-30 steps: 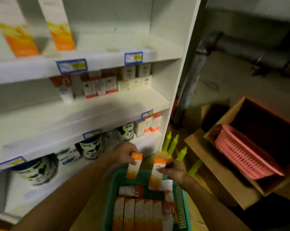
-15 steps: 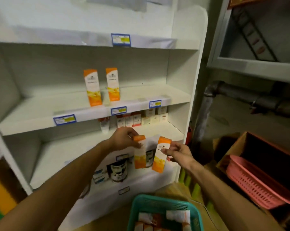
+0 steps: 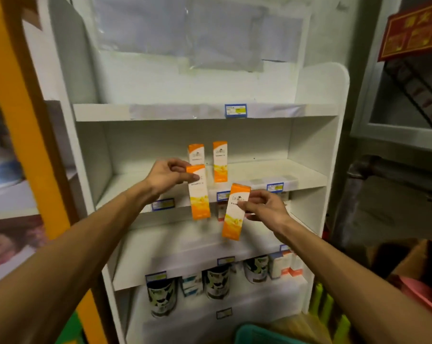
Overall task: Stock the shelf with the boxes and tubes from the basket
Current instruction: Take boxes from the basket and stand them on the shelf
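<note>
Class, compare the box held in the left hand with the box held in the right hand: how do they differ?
The left hand's box is held higher and almost upright; the right hand's box sits lower and tilts. The left hand grips near the top; the right hand pinches nearer the middle. Both boxes are orange and white.

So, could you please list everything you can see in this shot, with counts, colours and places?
shelf unit: one, white, centre, blue price tags on its edges
standing boxes: two, orange and white, upright on the second shelf
held boxes: two, orange and white, one in each hand in front of that shelf
small boxes: several, white and red, lower shelf, right end
cans: three, dark with pale patches, lower shelf
basket: one, teal, bottom edge
pink basket: one, in a cardboard box, lower right
bottles: several, yellow-green, on the floor right of the unit
left hand: pinches the higher box
right hand: pinches the lower box
</note>
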Demonstrator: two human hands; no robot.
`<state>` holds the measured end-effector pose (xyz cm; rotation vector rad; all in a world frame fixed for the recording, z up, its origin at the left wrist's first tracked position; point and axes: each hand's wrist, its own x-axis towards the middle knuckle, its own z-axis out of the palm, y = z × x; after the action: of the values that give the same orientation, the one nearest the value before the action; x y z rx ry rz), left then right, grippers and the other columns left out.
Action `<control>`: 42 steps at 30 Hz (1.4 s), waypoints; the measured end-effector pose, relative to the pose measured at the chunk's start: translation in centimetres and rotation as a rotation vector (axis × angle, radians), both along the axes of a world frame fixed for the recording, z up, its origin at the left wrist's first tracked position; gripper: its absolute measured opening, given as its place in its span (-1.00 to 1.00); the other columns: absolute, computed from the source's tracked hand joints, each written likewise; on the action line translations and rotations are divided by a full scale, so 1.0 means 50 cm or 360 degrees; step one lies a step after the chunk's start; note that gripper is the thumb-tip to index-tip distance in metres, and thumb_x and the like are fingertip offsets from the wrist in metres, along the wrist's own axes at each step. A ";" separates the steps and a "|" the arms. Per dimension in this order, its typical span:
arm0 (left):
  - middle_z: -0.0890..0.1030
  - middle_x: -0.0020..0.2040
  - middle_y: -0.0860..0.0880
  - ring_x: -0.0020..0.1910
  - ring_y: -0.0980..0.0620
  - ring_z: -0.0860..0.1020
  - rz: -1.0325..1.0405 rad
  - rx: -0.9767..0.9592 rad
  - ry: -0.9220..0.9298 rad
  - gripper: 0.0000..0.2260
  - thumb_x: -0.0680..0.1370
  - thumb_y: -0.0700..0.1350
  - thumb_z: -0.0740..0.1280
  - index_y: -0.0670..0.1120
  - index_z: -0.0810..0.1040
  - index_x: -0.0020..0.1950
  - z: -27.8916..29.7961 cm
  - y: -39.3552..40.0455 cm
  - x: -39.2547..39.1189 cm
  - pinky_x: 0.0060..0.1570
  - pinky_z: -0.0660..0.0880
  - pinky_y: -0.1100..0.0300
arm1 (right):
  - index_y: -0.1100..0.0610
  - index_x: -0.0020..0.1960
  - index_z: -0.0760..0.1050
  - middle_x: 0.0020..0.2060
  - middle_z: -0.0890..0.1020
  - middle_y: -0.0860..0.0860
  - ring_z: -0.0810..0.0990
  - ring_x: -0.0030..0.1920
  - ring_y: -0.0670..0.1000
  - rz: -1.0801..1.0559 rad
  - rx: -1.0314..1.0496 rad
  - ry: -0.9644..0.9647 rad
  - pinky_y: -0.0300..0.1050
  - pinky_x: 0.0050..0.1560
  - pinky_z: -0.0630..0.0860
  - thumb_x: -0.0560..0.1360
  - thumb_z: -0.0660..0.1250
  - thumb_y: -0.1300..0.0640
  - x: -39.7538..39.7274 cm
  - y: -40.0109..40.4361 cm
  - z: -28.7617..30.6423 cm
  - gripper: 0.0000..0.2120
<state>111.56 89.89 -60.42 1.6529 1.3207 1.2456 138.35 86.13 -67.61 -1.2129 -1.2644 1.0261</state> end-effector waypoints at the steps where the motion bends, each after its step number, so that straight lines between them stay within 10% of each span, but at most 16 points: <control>1: 0.71 -0.08 -0.12 -0.11 0.02 0.67 0.0028 0.0015 -0.0025 -0.63 0.34 -0.29 0.60 -0.19 0.62 0.10 0.010 -0.002 -0.024 -0.08 0.59 0.22 | 0.20 0.09 0.56 0.02 0.70 0.16 0.71 -0.03 0.13 0.0032 0.0021 -0.0005 0.03 -0.08 0.68 0.41 0.55 0.28 -0.017 0.009 0.009 -0.70; 28: 0.55 0.27 -0.12 0.26 -0.08 0.54 0.0591 0.0154 -0.0158 -0.55 0.58 -0.31 0.34 -0.16 0.38 0.46 0.011 0.103 -0.296 0.32 0.48 -0.04 | 0.17 0.33 0.49 0.15 0.65 0.11 0.66 0.16 0.12 0.0285 0.0180 -0.0200 0.13 0.19 0.61 0.50 0.47 0.22 -0.437 0.263 0.133 -0.59; 38: 0.59 0.21 -0.09 0.04 0.04 0.59 0.0409 -0.0089 -0.0250 -0.69 0.64 -0.17 0.29 -0.12 0.45 0.38 -0.048 0.105 -0.300 -0.08 0.52 0.19 | 0.10 0.37 0.46 0.21 0.63 0.06 0.63 0.20 0.09 0.0290 0.0300 -0.0331 0.14 0.17 0.62 0.53 0.43 0.22 -0.441 0.256 0.104 -0.57; 42: 0.57 0.26 -0.06 0.22 -0.06 0.55 0.0370 -0.0116 -0.0182 -0.67 0.67 -0.15 0.23 -0.08 0.41 0.44 -0.046 0.098 -0.312 0.26 0.47 -0.04 | 0.09 0.36 0.47 0.23 0.63 0.04 0.62 0.21 0.05 0.0242 0.0413 -0.0372 0.04 0.19 0.61 0.55 0.41 0.21 -0.450 0.249 0.098 -0.60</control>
<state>95.98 94.79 -62.69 1.3866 1.5002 1.3867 115.86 98.58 -62.72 -1.0696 -1.6388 0.8123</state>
